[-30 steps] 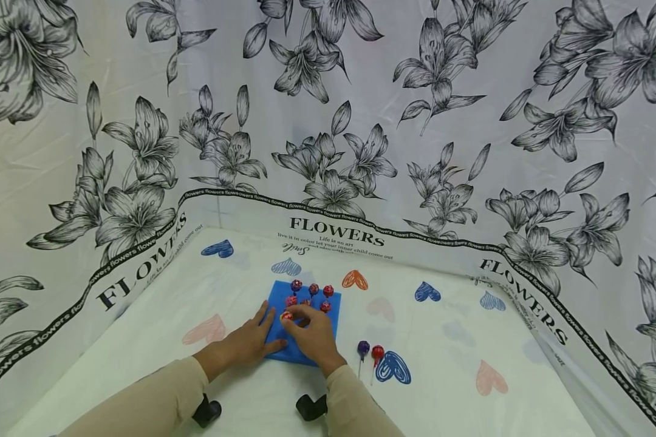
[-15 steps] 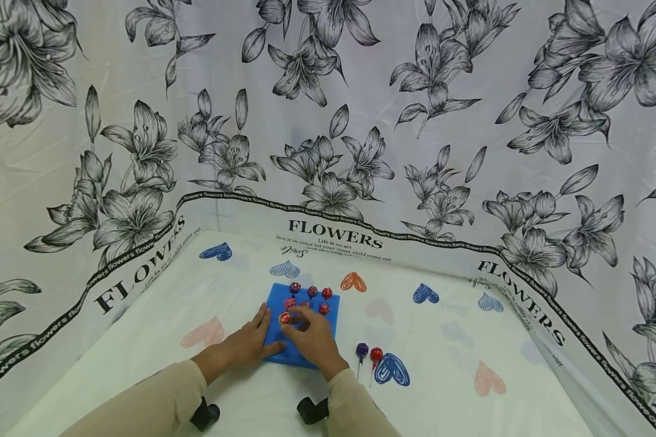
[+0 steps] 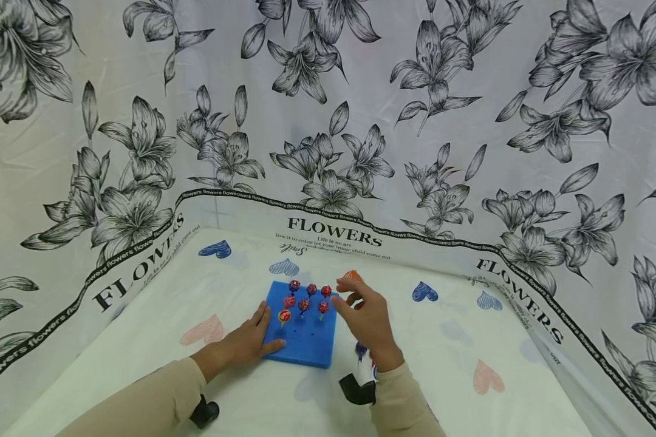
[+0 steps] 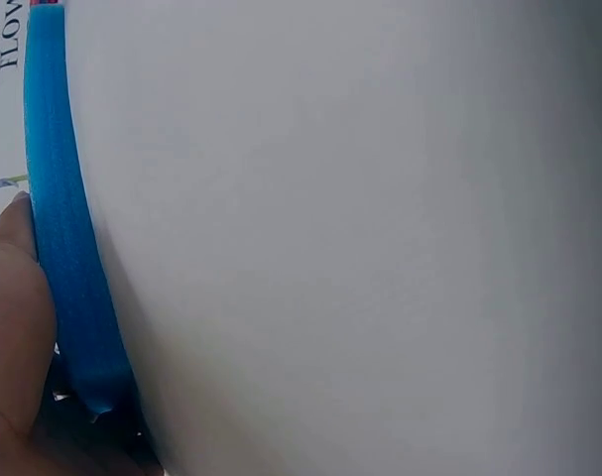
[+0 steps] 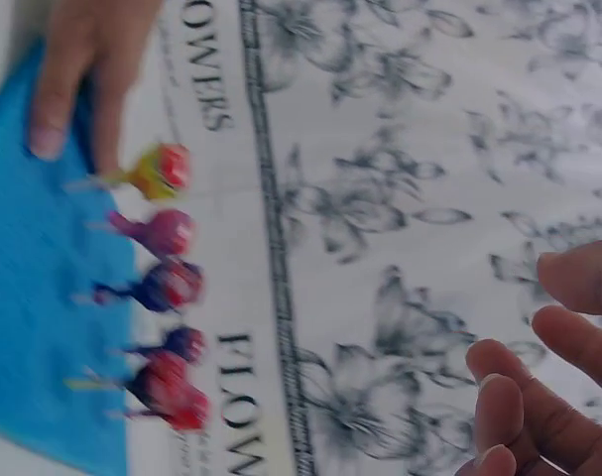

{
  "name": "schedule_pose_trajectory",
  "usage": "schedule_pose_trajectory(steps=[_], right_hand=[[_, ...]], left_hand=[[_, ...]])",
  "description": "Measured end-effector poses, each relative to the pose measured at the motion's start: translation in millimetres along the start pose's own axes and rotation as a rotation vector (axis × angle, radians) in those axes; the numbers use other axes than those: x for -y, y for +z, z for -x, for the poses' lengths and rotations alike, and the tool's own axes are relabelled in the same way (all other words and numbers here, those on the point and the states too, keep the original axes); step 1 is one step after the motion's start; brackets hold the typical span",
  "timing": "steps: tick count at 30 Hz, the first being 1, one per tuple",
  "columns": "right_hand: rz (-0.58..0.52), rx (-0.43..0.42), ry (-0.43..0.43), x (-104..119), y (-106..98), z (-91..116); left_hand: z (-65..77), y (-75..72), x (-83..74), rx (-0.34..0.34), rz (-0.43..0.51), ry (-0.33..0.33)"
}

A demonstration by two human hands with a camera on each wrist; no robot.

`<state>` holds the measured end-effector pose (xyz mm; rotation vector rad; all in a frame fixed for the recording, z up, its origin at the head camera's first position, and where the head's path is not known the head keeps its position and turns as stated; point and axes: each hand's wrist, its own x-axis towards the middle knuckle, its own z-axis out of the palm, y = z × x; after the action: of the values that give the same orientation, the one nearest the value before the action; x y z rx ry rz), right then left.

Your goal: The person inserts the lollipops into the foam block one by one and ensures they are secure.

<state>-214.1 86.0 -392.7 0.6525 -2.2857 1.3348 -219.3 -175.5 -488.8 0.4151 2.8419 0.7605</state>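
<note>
A blue foam board (image 3: 321,353) lies on the cloth, with several wrapped lollipops (image 3: 304,304) standing in it by their sticks. The front one, a yellow-and-red lollipop (image 3: 284,316), stands at the board's left side; its yellow wrapper (image 5: 142,178) shows in the right wrist view. My left hand (image 3: 240,345) rests on the board's left edge, fingers extended, thumb on the near part. Just right of the board my right hand (image 3: 373,321) is raised, its fingers loosely bent with nothing between them. The left wrist view shows mostly white cloth and the board's blue side (image 4: 72,218).
A purple lollipop (image 3: 360,350) lies on the cloth beneath the right wrist, with a red one mostly hidden there. Small holes show in the board's near part. White cloth (image 3: 448,376) printed with hearts covers the table; a flowered curtain (image 3: 339,91) hangs behind.
My right hand has let go of the yellow-and-red lollipop and moved right, off the board. The lollipop stays upright in the board. My left hand has stayed in place.
</note>
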Motion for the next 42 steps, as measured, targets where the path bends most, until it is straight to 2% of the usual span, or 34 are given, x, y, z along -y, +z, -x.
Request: schedule_pose_trajectory(steps=[5, 10, 13, 21, 26, 31, 36, 42], right_hand=[[0.025, -0.092, -0.006, 13.3, -36.9, -0.6], [0.035, -0.139, 0.046, 1.1, -58.6, 6.6], [0.047, -0.159, 0.078, -17.3, -63.1, 13.0], [0.073, -0.18, 0.182, -43.1, -61.2, 37.6], [0.101, -0.177, 0.242, -68.1, -55.8, 52.3], [0.168, -0.142, 0.34, -89.7, -48.7, 64.0], [0.204, -0.104, 0.372, -103.1, -43.3, 69.8], [0.262, 0.003, 0.442, -116.0, -38.9, 74.1]], left_hand=[[-0.5, 0.4, 2.9, -0.002, 0.004, 0.015], [-1.2, 1.8, 3.5, 0.002, 0.0, 0.004], [-0.7, 2.2, 2.7, 0.002, 0.001, -0.005], [-1.8, 2.4, 1.1, 0.005, -0.004, -0.018], [-1.0, 1.1, -0.2, 0.005, -0.01, -0.023], [-0.8, 1.8, 0.2, 0.008, -0.006, -0.02], [-3.2, 4.5, 3.0, -0.001, -0.023, -0.022], [-4.9, 5.8, 5.2, 0.0, -0.019, -0.019]])
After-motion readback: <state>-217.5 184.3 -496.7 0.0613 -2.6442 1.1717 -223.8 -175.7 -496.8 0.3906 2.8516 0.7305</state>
